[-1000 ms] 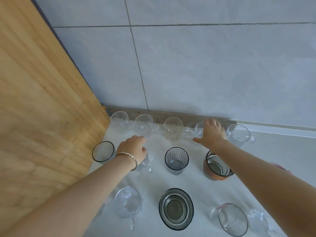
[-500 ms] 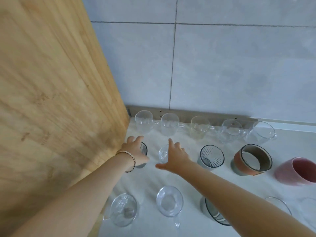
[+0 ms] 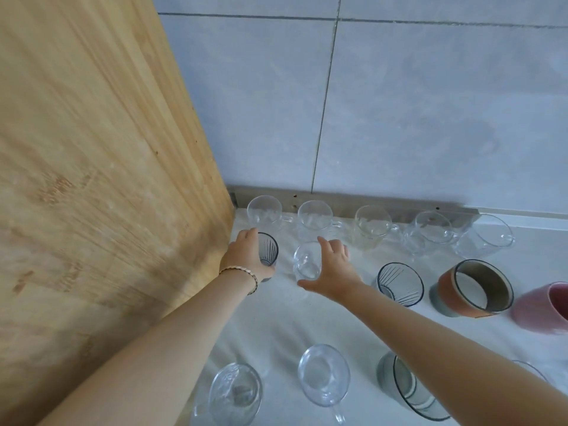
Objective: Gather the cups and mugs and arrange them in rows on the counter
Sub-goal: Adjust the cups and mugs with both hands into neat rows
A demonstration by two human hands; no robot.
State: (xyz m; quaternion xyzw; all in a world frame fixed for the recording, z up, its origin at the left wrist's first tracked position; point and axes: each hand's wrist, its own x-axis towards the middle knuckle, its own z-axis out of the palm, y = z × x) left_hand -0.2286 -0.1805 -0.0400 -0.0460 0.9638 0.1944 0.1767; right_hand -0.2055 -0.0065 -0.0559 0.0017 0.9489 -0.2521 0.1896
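Note:
On the white counter (image 3: 276, 327) several clear glass mugs (image 3: 315, 215) line the back wall. My left hand (image 3: 246, 256) wraps around a dark ribbed glass (image 3: 269, 249) at the left end of the middle row. Just right of it, my right hand (image 3: 332, 272) curls around a clear glass cup (image 3: 304, 262). That row continues with another ribbed glass (image 3: 399, 282), an orange-and-grey mug (image 3: 470, 289) and a pink mug (image 3: 544, 305). In front stand two clear mugs (image 3: 324, 375) and a grey cup (image 3: 412, 392) partly under my right arm.
A tall wooden panel (image 3: 92, 179) closes off the left side right beside my left hand. A grey tiled wall (image 3: 399, 118) with a metal strip (image 3: 344, 199) at its foot rises directly behind the back row.
One second ago my right hand was at the back row; it came left to the clear cup. My left hand moved from that cup to the ribbed glass. The view swung left.

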